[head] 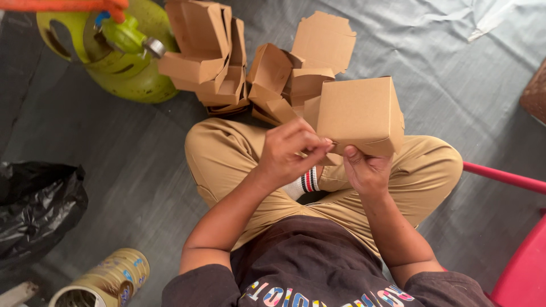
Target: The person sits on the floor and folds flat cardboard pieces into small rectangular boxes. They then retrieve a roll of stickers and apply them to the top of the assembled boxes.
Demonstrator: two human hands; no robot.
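I sit cross-legged on a grey floor mat and hold a brown cardboard box in front of me above my knees. My right hand grips the box from below, thumb up on its near edge. My left hand pinches a flap at the box's lower left corner with fingers bent together. Just beyond my knees stand stacks of folded brown cardboard boxes with open lids, and more of them lie beside the stack.
A green gas cylinder stands at the far left. A black plastic bag lies at the left, a gold tin can near my left elbow. A red plastic piece of furniture is at my right.
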